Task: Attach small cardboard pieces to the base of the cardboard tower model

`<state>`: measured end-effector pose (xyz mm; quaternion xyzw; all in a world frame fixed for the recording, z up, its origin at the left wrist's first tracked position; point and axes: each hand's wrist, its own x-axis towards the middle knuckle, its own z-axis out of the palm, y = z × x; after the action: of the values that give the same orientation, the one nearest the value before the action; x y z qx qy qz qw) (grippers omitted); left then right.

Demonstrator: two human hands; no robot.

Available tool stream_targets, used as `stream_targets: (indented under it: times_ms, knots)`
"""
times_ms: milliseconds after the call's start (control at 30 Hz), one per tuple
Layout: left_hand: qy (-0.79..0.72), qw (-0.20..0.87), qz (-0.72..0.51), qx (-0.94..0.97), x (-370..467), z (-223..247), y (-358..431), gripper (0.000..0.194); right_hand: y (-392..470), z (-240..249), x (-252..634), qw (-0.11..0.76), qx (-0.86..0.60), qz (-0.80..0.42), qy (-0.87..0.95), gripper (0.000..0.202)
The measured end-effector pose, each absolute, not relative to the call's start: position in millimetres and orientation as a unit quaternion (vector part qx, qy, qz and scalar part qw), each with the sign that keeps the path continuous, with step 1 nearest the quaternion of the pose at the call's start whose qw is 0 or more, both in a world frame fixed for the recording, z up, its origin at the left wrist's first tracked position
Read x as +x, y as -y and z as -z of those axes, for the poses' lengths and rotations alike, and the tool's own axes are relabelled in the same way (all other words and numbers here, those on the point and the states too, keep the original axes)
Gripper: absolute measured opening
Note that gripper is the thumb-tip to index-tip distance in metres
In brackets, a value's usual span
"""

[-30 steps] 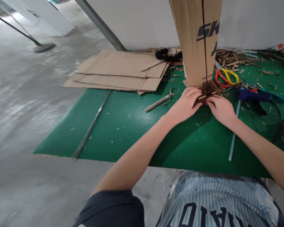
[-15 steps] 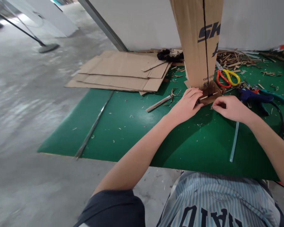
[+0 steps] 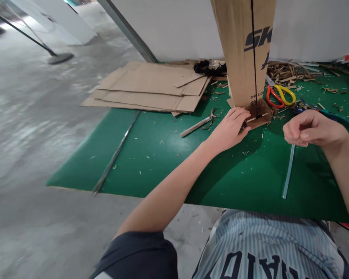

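A tall folded cardboard piece (image 3: 241, 58) with printed letters stands upright, a black string (image 3: 255, 69) running down its front to a thin stick (image 3: 257, 117) across its base. My left hand (image 3: 231, 126) is closed round the lower left edge of that base, beside a small dark thing mostly covered by the fingers. My right hand (image 3: 314, 130) is held apart from the cardboard, over the table to the right. Its fingers are curled together, and whether anything is in them is hidden. Below it lies a translucent glue stick (image 3: 288, 172).
Scissors (image 3: 279, 96) with red and yellow handles lie behind the base. Teal-handled pliers (image 3: 339, 118) are partly hidden by my right hand. Stacked cardboard sheets (image 3: 151, 83), a rolled paper strip (image 3: 194, 127) and cardboard scraps (image 3: 287, 73) lie on the green table (image 3: 163, 166).
My right hand has left the cardboard base, moved right and lifted, now covering the blue glue gun seen before. My left hand stays at the base.
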<state>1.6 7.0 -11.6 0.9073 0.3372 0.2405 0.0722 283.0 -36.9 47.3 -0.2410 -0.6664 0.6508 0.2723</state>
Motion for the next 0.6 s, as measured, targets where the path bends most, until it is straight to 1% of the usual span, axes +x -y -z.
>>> stream_targets:
  times_ms: [67, 167, 267, 367, 433, 500, 600]
  knots:
    - [-0.344, 0.067, -0.236, 0.906, 3.1, 9.8, -5.2, 0.042, 35.3, -41.5, 280.0, 0.352, -0.223, -0.652, 0.634, 0.028]
    - [-0.356, 0.064, -0.229, 0.904, 6.5, 6.3, -1.5, 0.044, 31.3, -36.8, 273.8, 0.449, -0.236, -0.629, 0.589, 0.025]
    - [-0.379, 0.041, -0.215, 0.899, 12.6, 0.9, 5.3, 0.045, 29.1, -37.8, 271.3, 0.505, -0.282, -0.582, 0.571, 0.027]
    - [-0.398, 0.017, -0.22, 0.89, 21.1, -5.1, 13.5, 0.044, 33.0, -43.6, 269.6, 0.484, -0.397, -0.505, 0.594, 0.035]
    - [-0.394, 0.014, -0.242, 0.887, 26.2, -8.1, 17.0, 0.036, 38.2, -48.6, 266.9, 0.447, -0.473, -0.464, 0.601, 0.041]
    - [-0.38, 0.017, -0.272, 0.884, 29.0, -9.6, 18.1, 0.025, 42.9, -53.3, 263.4, 0.425, -0.511, -0.457, 0.591, 0.042]
    - [-0.341, 0.038, -0.329, 0.88, 27.9, -11.6, 18.8, 0.021, 44.3, -56.5, 259.8, 0.428, -0.521, -0.473, 0.568, 0.039]
